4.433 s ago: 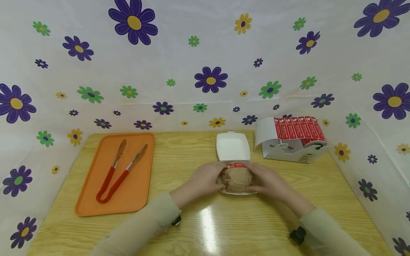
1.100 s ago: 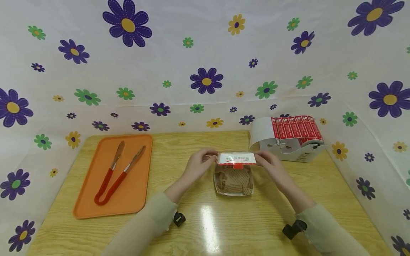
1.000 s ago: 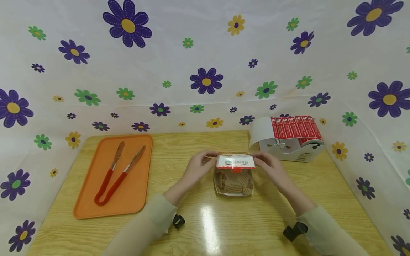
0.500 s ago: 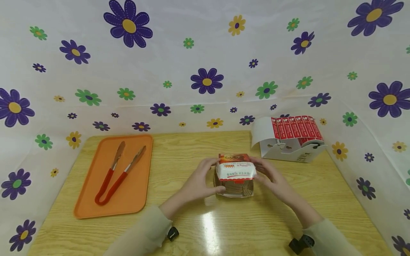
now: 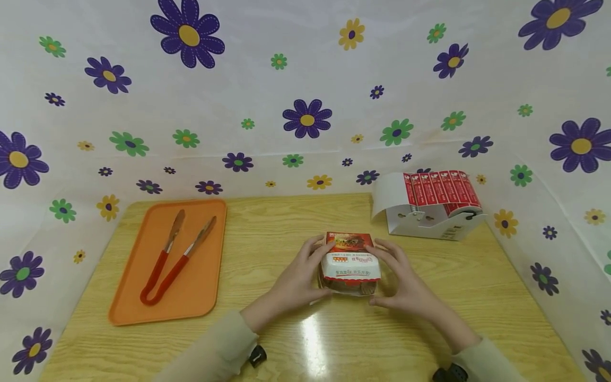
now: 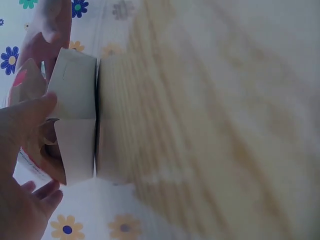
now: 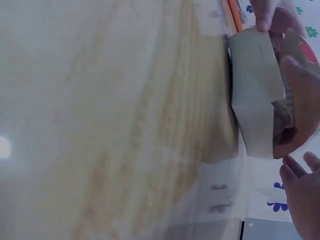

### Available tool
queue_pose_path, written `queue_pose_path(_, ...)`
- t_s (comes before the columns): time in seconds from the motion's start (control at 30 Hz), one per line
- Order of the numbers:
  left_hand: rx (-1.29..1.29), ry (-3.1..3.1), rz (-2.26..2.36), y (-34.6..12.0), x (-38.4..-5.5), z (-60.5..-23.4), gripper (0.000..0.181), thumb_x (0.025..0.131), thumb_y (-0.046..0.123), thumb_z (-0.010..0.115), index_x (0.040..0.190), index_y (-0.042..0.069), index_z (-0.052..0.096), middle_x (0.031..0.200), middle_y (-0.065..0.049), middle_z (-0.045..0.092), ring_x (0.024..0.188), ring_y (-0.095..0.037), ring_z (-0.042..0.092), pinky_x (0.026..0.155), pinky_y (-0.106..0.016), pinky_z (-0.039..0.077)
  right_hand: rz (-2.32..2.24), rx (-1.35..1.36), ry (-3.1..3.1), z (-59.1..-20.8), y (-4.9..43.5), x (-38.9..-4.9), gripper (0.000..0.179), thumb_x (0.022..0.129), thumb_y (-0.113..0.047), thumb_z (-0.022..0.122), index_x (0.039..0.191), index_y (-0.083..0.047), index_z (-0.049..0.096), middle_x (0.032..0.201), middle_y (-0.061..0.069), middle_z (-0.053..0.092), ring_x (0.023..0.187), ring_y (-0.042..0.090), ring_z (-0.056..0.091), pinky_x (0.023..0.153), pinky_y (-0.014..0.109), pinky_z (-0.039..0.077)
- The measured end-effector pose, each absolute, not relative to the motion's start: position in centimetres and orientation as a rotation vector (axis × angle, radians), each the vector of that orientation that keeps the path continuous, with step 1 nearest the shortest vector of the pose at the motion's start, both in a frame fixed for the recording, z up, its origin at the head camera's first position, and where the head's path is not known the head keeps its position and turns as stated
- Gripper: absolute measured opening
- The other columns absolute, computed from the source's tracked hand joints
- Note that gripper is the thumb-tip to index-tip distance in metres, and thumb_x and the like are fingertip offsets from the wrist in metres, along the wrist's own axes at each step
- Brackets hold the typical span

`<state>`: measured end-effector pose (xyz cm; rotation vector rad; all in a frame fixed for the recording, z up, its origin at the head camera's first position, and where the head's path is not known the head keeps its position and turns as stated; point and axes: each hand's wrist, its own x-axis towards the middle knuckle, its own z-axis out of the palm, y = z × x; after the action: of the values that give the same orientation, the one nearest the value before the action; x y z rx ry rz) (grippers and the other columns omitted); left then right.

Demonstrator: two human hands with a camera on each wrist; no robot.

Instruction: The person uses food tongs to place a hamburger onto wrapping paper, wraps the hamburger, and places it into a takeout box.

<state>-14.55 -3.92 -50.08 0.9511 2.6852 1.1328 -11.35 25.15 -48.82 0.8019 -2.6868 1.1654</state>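
A red-and-white printed burger box [image 5: 350, 262] stands on the wooden table, its lid tilted down over the base. Through a gap at the front shows a brown paper-wrapped burger [image 5: 352, 287]. My left hand [image 5: 297, 278] holds the box's left side, fingertips at the lid and thumb by the front corner. On the opposite side, my right hand [image 5: 409, 284] curves round the box, fingers at the lid's edge and thumb near the front right corner. Both wrist views show the plain white base wall [image 6: 77, 85] and the gap under the lid.
An orange tray [image 5: 126, 297] lies at the left, bearing metal tongs [image 5: 164, 278] with red handles. At the back right stands a white dispenser [image 5: 420, 228] with a roll of red labels [image 5: 441, 188]. A flower-patterned white sheet [image 5: 267, 90] encloses the table's back and sides.
Both hands held the wrapped burger in the open box earlier, then took the raised lid by its sides. The lid has swung forward and down over the burger; the hands came down with it.
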Motion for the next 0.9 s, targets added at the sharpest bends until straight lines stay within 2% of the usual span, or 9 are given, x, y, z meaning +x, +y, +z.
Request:
queue_pose_path(0.07,0.953,2.709,1.127,-3.7,-14.6,-50.2,0.104,0.081,0.023,0.095,0.166,0.023,0.034,0.174,-0.008,0.021,0.15,-0.03,0.047,0.113,-0.046,0.056,1.102,0.8,-2.661,-49.1,25.0,-11.3,0.112,0.058,0.002,0.102,0.156,-0.008,0.049,0.161,0.029,0.033,0.142,0.048,0.042,0.111,0.054,0.054)
queue_pose_path(0.1,0.966,2.721,1.125,-3.6,-14.7,-50.3,0.104,0.081,0.023,0.095,0.166,0.023,0.035,0.175,-0.007,0.021,0.149,-0.03,0.047,0.112,-0.045,0.056,1.083,0.798,-2.646,-49.3,24.9,-11.2,0.109,0.057,0.005,0.102,0.153,-0.007,0.051,0.16,0.029,0.033,0.141,0.048,0.044,0.114,0.041,0.053)
queue_pose_path(0.2,1.005,2.764,1.09,-3.3,-14.8,-50.5,0.1,0.081,0.021,0.095,0.164,0.024,0.04,0.174,-0.01,0.024,0.147,-0.03,0.048,0.112,-0.045,0.056,1.056,0.787,-2.604,-49.6,24.7,-11.1,0.099,0.059,0.013,0.097,0.147,-0.006,0.056,0.159,0.029,0.035,0.139,0.046,0.046,0.116,0.011,0.037)
queue_pose_path(0.27,1.028,2.79,1.058,-3.2,-14.9,-50.6,0.095,0.082,0.02,0.094,0.163,0.025,0.043,0.174,-0.012,0.026,0.146,-0.03,0.049,0.115,-0.045,0.054,1.065,0.789,-2.577,-49.7,24.7,-11.1,0.093,0.06,0.015,0.095,0.143,-0.005,0.058,0.156,0.03,0.038,0.139,0.046,0.045,0.117,0.003,0.024)
queue_pose_path(0.47,1.076,2.836,0.923,-3.2,-15.0,-50.6,0.084,0.088,0.028,0.089,0.162,0.028,0.047,0.173,-0.009,0.029,0.15,-0.03,0.045,0.125,-0.049,0.043,1.005,0.776,-2.581,-49.9,24.8,-11.1,0.085,0.064,0.014,0.093,0.141,-0.006,0.061,0.151,0.027,0.048,0.139,0.044,0.045,0.12,0.003,0.02)
queue_pose_path(0.57,1.122,2.848,0.853,-3.5,-15.1,-50.6,0.087,0.088,0.034,0.089,0.163,0.028,0.044,0.172,-0.01,0.031,0.153,-0.032,0.043,0.127,-0.051,0.041,0.898,0.768,-2.621,-49.8,24.9,-11.1,0.081,0.069,0.006,0.095,0.141,-0.011,0.063,0.152,0.022,0.051,0.138,0.041,0.051,0.12,0.018,0.041)
queue_pose_path(0.67,1.168,2.865,0.759,-3.9,-15.2,-50.7,0.091,0.088,0.04,0.088,0.165,0.031,0.041,0.172,-0.011,0.031,0.155,-0.033,0.041,0.127,-0.05,0.04,0.821,0.788,-2.646,-49.6,25.0,-11.1,0.079,0.071,-0.002,0.097,0.142,-0.014,0.063,0.152,0.02,0.052,0.136,0.04,0.056,0.109,0.044,0.058)
queue_pose_path(0.73,1.2,2.878,0.706,-4.1,-15.2,-50.7,0.092,0.088,0.041,0.088,0.165,0.032,0.039,0.172,-0.012,0.032,0.155,-0.033,0.042,0.127,-0.05,0.04,0.796,0.813,-2.649,-49.6,25.2,-11.1,0.079,0.072,-0.005,0.098,0.142,-0.015,0.063,0.152,0.02,0.053,0.134,0.04,0.058,0.102,0.057,0.06)
queue_pose_path(0.9,1.3,2.913,0.646,-4.1,-15.3,-50.9,0.09,0.089,0.042,0.086,0.165,0.028,0.04,0.173,-0.016,0.03,0.157,-0.036,0.039,0.128,-0.051,0.038,0.731,0.836,-2.653,-49.7,25.5,-11.3,0.076,0.073,-0.009,0.098,0.14,-0.015,0.064,0.149,0.02,0.056,0.132,0.041,0.06,0.101,0.059,0.06)
